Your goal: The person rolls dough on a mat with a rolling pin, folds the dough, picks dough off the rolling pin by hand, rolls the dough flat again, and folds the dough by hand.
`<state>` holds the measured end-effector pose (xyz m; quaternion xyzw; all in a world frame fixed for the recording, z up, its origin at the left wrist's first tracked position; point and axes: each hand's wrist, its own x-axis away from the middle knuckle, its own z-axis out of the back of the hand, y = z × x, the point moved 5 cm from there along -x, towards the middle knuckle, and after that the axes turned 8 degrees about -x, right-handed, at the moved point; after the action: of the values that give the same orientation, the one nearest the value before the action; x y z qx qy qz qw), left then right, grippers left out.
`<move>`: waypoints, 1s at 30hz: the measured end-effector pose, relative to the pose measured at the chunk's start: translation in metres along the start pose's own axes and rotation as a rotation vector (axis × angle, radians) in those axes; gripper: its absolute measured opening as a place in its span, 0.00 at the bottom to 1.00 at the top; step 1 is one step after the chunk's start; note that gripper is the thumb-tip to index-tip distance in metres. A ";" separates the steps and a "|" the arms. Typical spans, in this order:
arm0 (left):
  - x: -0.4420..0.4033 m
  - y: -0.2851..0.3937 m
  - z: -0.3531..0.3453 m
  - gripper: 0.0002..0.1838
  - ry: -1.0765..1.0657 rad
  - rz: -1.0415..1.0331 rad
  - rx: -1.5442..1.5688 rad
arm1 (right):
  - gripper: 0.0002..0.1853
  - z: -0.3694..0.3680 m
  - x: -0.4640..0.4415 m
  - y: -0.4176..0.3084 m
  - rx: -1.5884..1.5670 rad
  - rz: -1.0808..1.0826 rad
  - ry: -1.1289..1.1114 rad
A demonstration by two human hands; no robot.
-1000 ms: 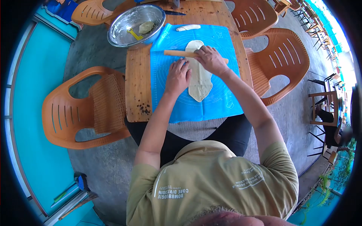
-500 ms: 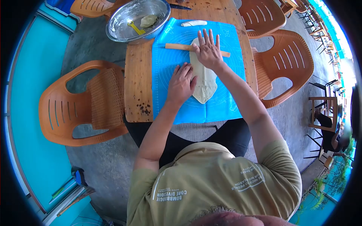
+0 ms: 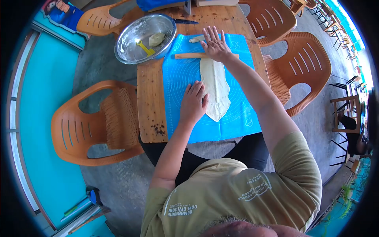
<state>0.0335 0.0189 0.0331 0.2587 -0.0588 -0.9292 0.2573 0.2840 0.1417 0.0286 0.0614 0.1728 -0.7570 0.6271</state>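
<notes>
A long, flattened sheet of pale dough [image 3: 215,93] lies lengthwise on a blue printed baking mat [image 3: 177,114]. Across its far end rests a wooden rolling pin [image 3: 187,56]. My right hand [image 3: 217,46] lies over the pin, fingers spread and pointing away from me, with the palm or wrist on the wood. Its fingers partly cover a small rolled piece of dough [image 3: 195,39] near the mat's far edge. My left hand [image 3: 194,103] rests open at the left edge of the dough sheet, its thumb touching or very near it.
A metal bowl [image 3: 123,55] at the table's far left contains a dough lump [image 3: 156,39] and a yellow scoop-like utensil [image 3: 146,48]. Behind it lies a dark knife [image 3: 185,21]. Orange chairs [image 3: 79,122] flank the wooden table [image 3: 150,106].
My right hand and the rolling pin have moved farther from me, closer to the small rolled dough. The left hand stays beside the sheet. The whole view has shifted, showing more of the table's far end.
</notes>
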 end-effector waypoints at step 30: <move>0.001 0.001 0.005 0.16 0.127 0.008 0.070 | 0.15 0.093 0.123 0.016 -0.277 0.165 0.280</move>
<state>0.0306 0.0169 0.0373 0.3259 -0.0760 -0.9072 0.2550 0.2854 -0.0066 0.0742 0.0932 0.3551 -0.6563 0.6592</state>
